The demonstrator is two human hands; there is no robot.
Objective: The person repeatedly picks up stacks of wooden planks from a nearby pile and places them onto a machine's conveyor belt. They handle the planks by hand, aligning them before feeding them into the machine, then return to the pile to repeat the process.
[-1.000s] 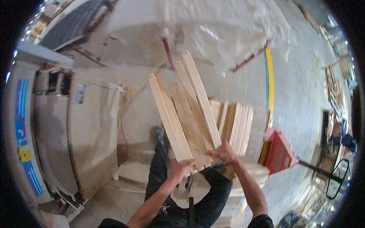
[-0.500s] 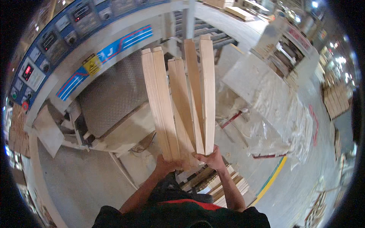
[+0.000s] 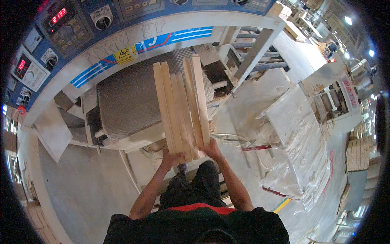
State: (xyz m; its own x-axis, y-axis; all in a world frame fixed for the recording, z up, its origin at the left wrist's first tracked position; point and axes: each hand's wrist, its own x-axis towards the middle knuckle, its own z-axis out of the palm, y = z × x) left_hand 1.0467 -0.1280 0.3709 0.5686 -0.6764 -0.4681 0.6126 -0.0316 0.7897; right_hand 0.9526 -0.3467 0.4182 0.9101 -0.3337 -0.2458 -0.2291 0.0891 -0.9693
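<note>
Between my two hands I carry a bundle of long pale wooden strips point(image 3: 176, 110), held by their near ends in front of my legs. My left hand point(image 3: 172, 157) wraps round the near end on the left side. At the right side of the same bundle, my right hand point(image 3: 211, 149) is closed on the strips. Their far ends reach over the dark textured conveyor belt point(image 3: 130, 97) of a machine; whether they touch it I cannot tell. The strips' ends are uneven, one in the middle sitting nearer to me than the others.
A blue control panel point(image 3: 75, 30) with red displays and knobs spans the top left, with a red button point(image 3: 21, 109) at its lower corner. To the right stands a plastic-draped table point(image 3: 284, 134) beside another machine point(image 3: 335, 99). Stacked boards point(image 3: 357, 154) lie at far right.
The machine and belt now appear closer and further right in view, as I have turned and stepped toward them. The strips have drawn closer together in my hands and point over the belt.
</note>
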